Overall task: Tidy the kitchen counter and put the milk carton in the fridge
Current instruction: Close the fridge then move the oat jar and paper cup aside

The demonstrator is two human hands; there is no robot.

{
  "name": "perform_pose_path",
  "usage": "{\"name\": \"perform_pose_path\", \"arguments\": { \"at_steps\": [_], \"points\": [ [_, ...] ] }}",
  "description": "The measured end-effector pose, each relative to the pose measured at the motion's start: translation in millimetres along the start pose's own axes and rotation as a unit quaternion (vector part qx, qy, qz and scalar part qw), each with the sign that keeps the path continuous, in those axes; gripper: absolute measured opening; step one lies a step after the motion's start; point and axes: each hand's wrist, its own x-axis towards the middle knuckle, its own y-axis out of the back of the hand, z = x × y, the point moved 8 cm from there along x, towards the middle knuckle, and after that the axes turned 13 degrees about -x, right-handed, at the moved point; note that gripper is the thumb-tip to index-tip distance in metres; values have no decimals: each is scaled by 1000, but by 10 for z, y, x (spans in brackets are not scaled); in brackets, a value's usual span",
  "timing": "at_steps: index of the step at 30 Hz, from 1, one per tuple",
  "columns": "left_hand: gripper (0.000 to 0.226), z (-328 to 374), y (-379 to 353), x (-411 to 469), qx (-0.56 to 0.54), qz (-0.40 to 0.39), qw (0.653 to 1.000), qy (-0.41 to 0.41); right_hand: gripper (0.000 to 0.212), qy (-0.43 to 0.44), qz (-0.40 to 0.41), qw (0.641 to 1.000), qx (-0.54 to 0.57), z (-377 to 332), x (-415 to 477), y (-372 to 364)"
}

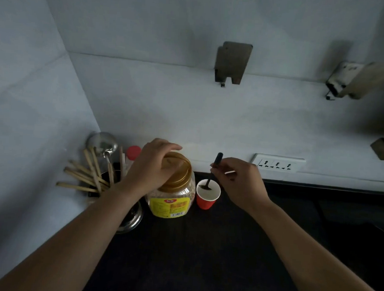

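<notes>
A clear plastic jar [171,202] with a yellow label and a gold lid [176,169] stands on the dark counter [202,247] near the back wall. My left hand [150,165] grips the lid from the left, fingers curled over its top. Right beside the jar stands a small red paper cup [207,197]. A black spoon [214,169] leans in the cup, its bowl down inside. My right hand [238,182] pinches the spoon's handle just above the cup. No milk carton is in view.
A holder of wooden sticks and a steel ladle [95,168] stands in the left corner, with a red-capped bottle [133,153] behind it and a steel bowl [132,218] under my left forearm. A wall socket strip [277,163] sits right of the cup.
</notes>
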Motion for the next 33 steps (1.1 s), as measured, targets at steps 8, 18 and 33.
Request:
{"name": "perform_pose_path", "arguments": {
  "at_steps": [8, 18, 33],
  "points": [
    [31, 72, 168, -767, -67, -27, 997, 29, 12, 17, -4, 987, 162, -713, -164, 70],
    [6, -256, 1041, -1371, -93, 141, 978, 126, 15, 1, -64, 994, 85, -900, 25, -520],
    [7, 83, 1616, -1400, 119, 188, 971, 93, 34, 127, -88, 957, -244, -747, 45, -1326]
  ]
}}
